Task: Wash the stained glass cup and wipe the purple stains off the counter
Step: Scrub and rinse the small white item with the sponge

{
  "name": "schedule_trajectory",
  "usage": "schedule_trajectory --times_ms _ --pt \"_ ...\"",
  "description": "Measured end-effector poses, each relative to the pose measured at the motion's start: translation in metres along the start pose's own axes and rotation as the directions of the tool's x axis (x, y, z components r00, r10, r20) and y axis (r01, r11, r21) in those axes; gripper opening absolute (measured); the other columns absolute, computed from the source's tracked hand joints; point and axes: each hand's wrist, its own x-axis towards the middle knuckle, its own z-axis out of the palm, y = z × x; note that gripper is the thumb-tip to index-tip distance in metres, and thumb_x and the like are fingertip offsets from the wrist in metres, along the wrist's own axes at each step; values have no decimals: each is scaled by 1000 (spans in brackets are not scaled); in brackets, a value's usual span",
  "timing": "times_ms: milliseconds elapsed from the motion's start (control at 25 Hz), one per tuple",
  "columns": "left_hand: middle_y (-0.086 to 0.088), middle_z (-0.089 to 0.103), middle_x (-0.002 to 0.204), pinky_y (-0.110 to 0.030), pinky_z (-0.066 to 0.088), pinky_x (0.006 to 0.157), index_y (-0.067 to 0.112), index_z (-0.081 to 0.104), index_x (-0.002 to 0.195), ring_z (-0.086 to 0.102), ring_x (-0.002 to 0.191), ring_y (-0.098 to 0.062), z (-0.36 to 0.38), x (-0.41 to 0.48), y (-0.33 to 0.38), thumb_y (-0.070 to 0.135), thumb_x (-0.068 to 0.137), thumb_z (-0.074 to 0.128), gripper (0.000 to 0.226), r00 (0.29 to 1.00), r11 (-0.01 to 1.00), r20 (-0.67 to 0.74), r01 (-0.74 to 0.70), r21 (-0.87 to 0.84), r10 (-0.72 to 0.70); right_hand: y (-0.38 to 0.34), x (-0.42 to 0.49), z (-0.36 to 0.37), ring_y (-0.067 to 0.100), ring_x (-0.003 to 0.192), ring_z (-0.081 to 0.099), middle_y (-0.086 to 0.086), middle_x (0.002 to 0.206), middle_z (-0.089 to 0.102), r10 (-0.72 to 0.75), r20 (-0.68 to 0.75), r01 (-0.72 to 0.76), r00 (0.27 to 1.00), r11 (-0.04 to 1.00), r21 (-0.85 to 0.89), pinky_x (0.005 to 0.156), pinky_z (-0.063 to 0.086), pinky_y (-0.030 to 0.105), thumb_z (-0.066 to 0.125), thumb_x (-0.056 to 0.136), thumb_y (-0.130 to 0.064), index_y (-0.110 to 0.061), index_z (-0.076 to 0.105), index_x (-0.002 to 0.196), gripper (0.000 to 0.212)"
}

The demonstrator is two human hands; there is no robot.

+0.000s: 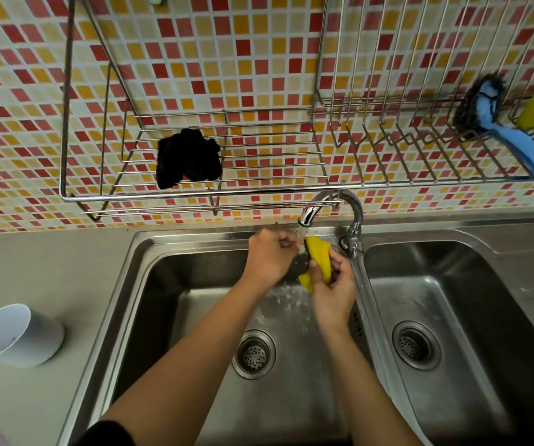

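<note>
A white plastic cup [14, 336] lies on the grey bench [50, 268], left of the double steel sink [360, 284]. Both hands meet under the chrome tap [330, 207], over the left basin; a wire rack [194, 175] hangs behind.

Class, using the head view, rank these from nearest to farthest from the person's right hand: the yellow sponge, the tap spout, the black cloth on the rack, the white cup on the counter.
1. Yellow sponge, held in the right hand.
2. Tap spout, just above it.
3. Black cloth, up on the rack, to the left.
4. White cup, far left on the counter.
</note>
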Motion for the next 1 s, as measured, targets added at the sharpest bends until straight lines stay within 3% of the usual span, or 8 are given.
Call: schedule_trajectory --times_ms 80,240,320,440,520,560,840,1000 --pt "1 74 90 -8 38 74 15 76 89 59 78 -4 -1 0 0 12 81 66 13 999 999 27 32 -9 -32 0 2 0 18 96 62 6 109 64 -20 23 20 1000 1000 -10 84 51 30 68 83 -12 -16 58 114 34" --pt "0 72 79 -5 46 67 13 74 87 61 58 3 -5 -4 -1 15 85 65 9 999 994 -12 38 -105 -40 3 8 -7 17 97 63 1 107 64 -14 -11 14 1000 1000 13 82 51 28 69 82 -12 -25 56 113 36" --pt "-7 71 73 -20 55 69 9 71 83 66 57 -8 -7 -3 -1 18 88 64 12 972 927 -18 219 -305 -236 1 8 -9 19 100 62 3 111 63 -67 2 67 998 997 -32 84 50 30 69 82 -13 -22 56 114 36" --pt "-7 61 46 -14 49 42 0 63 80 56 37 -6 -10 -5 5 11 91 58 16 769 496 339 619 -609 -542 -5 10 -10 18 98 60 2 112 61 -158 14 158 987 971 -180 82 51 30 69 82 -15 -16 57 115 35" --pt "-5 54 38 -8 40 32 -1 57 77 49 29 -3 -14 -6 8 6 94 51 19 660 229 525 714 -662 -538 -11 17 -10 16 92 61 -2 107 59 -160 -36 152 987 974 -166 74 51 23 68 83 -17 -16 58 112 31" --pt "-5 53 37 -8 40 32 -2 55 78 48 28 -3 -17 -4 7 5 95 49 20 640 164 560 723 -671 -527 -13 19 -8 16 90 60 -4 103 58 -207 -22 199 978 961 -192 72 49 21 68 83 -17 -14 60 110 28" --pt "-7 54 41 -9 43 35 -4 56 79 50 29 -3 -19 -1 0 5 95 48 20 620 113 585 731 -673 -523 -12 18 0 17 97 62 -1 107 64 -236 128 258 963 947 -192 82 55 38 65 85 -14 -16 61 110 26" --pt "-7 56 41 -8 43 35 -4 60 80 52 31 -3 -16 -1 2 4 92 54 16 653 231 519 717 -658 -551 -13 24 -4 20 99 63 -4 110 62 -126 51 132 991 981 -145 77 57 34 64 86 -14 -23 55 116 33"
